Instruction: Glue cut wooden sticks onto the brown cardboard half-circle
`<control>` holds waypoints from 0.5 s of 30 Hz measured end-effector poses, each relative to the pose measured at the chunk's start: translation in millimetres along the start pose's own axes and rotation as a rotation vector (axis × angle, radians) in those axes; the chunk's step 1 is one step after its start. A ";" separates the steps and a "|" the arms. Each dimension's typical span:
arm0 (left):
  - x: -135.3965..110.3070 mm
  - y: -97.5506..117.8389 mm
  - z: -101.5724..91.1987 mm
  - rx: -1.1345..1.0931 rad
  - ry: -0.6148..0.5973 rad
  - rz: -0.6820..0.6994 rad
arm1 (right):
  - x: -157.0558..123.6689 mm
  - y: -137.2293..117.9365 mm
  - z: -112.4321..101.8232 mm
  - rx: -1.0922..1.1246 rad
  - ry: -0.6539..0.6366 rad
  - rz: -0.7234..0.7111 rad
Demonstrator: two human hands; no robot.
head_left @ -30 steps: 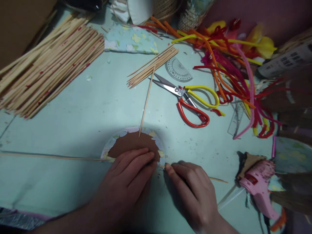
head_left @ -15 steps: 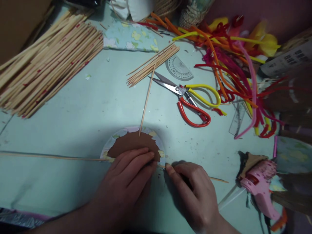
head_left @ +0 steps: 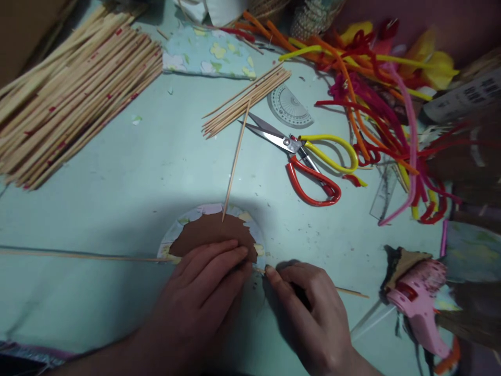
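A half-round cardboard piece (head_left: 203,231), brown in the middle with a floral rim folded over its edge, lies before me. My left hand (head_left: 211,277) presses on its lower part with fingers together; the thumb is hidden. Along the lower edge runs a long thin wooden stick (head_left: 97,256), which comes out at the left and passes under my left hand. Just right of the piece, my right hand (head_left: 313,308) pinches the stick, whose end shows beyond the knuckles. A pointed skewer (head_left: 237,159) rests with its lower tip on the brown part.
Scissors (head_left: 287,143), a protractor (head_left: 289,107) and a small skewer bundle (head_left: 246,102) lie ahead. A big pile of sticks (head_left: 78,99) is at left, beside a floral packet (head_left: 211,52). At right are coloured pipe cleaners (head_left: 410,130) and a pink glue gun (head_left: 420,303).
Both hands hold nearly the same pose. The view has shifted slightly, and the left stretch of the long stick sits a little lower in the picture.
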State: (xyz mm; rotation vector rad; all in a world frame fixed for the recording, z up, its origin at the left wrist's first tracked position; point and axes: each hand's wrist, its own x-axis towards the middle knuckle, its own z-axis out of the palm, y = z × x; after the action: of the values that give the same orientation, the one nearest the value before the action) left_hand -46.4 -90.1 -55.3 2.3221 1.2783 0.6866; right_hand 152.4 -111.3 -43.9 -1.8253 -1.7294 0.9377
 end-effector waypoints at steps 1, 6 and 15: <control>-0.2 -0.1 0.1 -0.001 -0.003 0.000 | -0.2 0.2 0.2 0.009 0.001 0.000; -0.4 -0.1 -0.9 -0.007 -0.023 -0.012 | -0.1 1.7 1.0 0.040 0.005 -0.008; 0.2 -0.1 -1.2 -0.016 -0.025 -0.010 | -0.6 1.1 0.8 0.029 0.002 -0.010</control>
State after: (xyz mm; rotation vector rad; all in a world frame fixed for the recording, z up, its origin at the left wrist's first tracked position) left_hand -47.1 -89.8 -54.3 2.3031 1.2677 0.6605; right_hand 152.6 -112.1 -45.2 -1.7973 -1.7134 0.9518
